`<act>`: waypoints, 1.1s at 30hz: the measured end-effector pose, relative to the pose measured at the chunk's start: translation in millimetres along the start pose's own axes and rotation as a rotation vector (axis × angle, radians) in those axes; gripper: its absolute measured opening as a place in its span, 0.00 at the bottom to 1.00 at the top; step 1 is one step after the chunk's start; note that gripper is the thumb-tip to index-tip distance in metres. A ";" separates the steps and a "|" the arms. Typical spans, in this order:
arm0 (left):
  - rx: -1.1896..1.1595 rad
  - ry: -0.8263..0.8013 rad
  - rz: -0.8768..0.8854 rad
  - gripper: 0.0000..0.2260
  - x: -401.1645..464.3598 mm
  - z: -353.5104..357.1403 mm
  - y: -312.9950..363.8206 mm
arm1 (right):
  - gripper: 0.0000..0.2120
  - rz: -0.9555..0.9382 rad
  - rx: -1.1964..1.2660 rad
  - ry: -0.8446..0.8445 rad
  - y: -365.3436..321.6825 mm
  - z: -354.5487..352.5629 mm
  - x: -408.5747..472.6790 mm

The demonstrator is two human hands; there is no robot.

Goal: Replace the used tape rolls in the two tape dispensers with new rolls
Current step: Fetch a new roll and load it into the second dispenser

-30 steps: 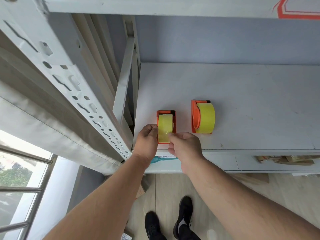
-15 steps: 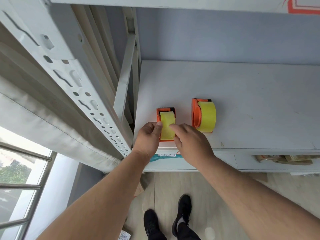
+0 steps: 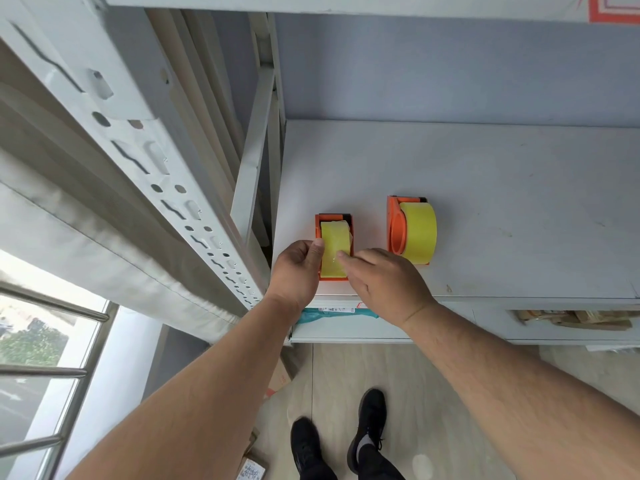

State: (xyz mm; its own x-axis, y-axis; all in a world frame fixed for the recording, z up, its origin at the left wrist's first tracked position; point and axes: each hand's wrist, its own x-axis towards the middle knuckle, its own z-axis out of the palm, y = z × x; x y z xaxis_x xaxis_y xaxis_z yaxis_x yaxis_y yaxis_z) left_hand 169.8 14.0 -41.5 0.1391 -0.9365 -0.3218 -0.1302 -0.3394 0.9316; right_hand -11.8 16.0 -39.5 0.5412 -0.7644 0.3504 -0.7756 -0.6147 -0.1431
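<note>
Gripping left dispenser (image 3: 333, 216): left hand (image 3: 298, 268), right hand (image 3: 388, 282)

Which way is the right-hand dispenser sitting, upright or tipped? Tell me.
Tipped on its side: the right dispenser shows its round orange face leftward, with its yellow roll lying on the shelf. No hand touches it.

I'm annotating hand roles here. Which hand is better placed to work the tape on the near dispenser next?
Right. The right hand already has a fingertip on the yellow tape roll, while the left hand grips the orange dispenser at its side, steadying it.
</note>
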 end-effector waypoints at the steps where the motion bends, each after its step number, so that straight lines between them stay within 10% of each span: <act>1: -0.001 -0.003 0.000 0.18 0.0 -0.1 0.6 | 0.20 0.018 0.002 -0.005 -0.4 0.0 -0.5; 14: 0.052 -0.007 -0.004 0.19 -0.9 0.9 4.3 | 0.07 0.089 -0.013 -0.033 -6.3 -4.5 10.7; 21: 0.055 0.011 -0.010 0.20 0.2 0.8 4.2 | 0.13 0.878 0.667 -0.031 -37.1 5.8 -7.3; 33: 0.093 0.028 -0.002 0.21 -1.3 4.2 1.0 | 0.08 1.186 0.627 0.009 -49.7 4.9 14.0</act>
State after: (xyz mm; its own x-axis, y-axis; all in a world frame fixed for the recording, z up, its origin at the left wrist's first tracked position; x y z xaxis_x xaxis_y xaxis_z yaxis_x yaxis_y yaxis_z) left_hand 165.4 14.6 -40.8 0.1664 -0.9337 -0.3172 -0.2201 -0.3487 0.9110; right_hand 35.9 34.9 -32.0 -0.3537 -0.8943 -0.2743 -0.4914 0.4271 -0.7590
